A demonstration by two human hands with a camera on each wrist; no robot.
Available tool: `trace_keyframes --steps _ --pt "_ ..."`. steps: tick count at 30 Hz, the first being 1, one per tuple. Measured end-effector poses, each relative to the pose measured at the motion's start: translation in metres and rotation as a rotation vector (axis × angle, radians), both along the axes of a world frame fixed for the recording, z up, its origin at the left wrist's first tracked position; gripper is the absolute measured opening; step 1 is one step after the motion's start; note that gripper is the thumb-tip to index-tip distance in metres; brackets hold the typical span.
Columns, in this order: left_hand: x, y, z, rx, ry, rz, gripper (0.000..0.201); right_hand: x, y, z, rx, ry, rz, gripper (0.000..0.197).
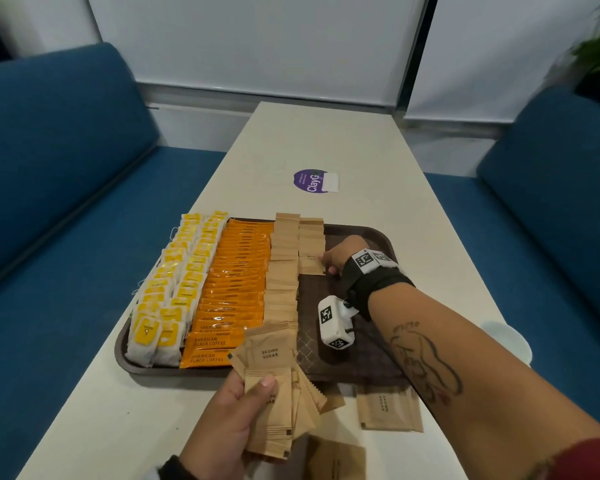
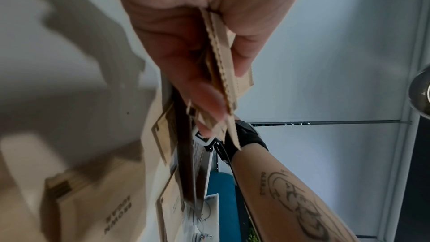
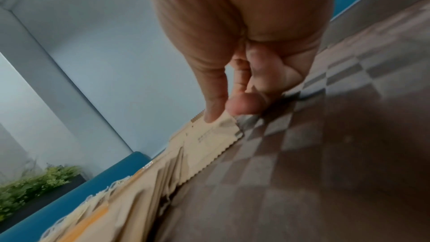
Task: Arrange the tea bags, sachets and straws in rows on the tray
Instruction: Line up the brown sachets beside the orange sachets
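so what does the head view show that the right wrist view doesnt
Only the head view shows the left hand gripping a fan of brown sugar sachets, the loose sachets on the table and the purple sticker. Only the right wrist view shows the right hand's fingertips pinching the corner of a sachet. Both show the brown tray, the laid rows and the blue seat.

A café booth: blue benches [image 1: 49,161] flanking a long table [image 1: 326,143].
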State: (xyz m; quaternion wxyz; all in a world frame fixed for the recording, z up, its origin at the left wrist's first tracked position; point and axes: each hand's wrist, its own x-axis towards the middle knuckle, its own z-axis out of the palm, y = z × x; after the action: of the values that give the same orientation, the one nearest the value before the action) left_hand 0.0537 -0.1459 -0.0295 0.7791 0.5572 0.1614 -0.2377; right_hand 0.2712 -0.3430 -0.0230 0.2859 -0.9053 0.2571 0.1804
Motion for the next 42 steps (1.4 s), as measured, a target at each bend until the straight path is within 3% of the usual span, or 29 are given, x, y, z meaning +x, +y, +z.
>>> trace_keyframes --steps 3,6,11,14,20,27,32,34,37,42 --pt "-0.002 -0.002 0.002 -0.004 0.022 -0.012 0.022 -0.016 0.0 0.015 0.038 -0.126 0.022 0.028" --pt "-0.003 -0.004 0.005 0.0 0.016 -0.05 0.021 -0.058 0.001 0.036 0.323 -0.268 0.07 0.018" --pt "-0.006 -0.007 0.006 0.027 0.002 -0.093 0.022 -0.144 0.013 0.058 0.515 -0.143 0.306 0.019" --pt "-0.007 -0.01 0.004 0.042 0.003 -0.104 0.022 -0.174 0.022 0.056 0.622 -0.115 0.302 0.017" --pt "-0.01 -0.012 -0.001 0.074 -0.002 -0.113 0.022 -0.188 0.03 0.046 0.617 -0.172 0.212 0.014" --pt "-0.007 -0.006 -0.003 0.077 0.008 -0.098 0.024 -0.162 0.015 0.051 0.644 -0.291 0.123 0.01" --pt "-0.003 -0.004 -0.001 0.062 0.038 -0.097 0.019 -0.096 -0.004 0.042 0.478 -0.362 -0.049 0.018" --pt "-0.001 -0.004 0.0 0.047 0.044 -0.101 0.018 -0.071 -0.006 0.035 0.453 -0.286 -0.104 0.021" --pt "0.001 -0.004 -0.001 0.04 0.04 -0.094 0.017 -0.043 -0.005 0.026 0.295 -0.081 -0.024 0.016" --pt "0.003 -0.002 -0.005 0.032 0.066 -0.059 0.02 -0.01 -0.002 0.008 0.148 0.123 0.023 0.028"
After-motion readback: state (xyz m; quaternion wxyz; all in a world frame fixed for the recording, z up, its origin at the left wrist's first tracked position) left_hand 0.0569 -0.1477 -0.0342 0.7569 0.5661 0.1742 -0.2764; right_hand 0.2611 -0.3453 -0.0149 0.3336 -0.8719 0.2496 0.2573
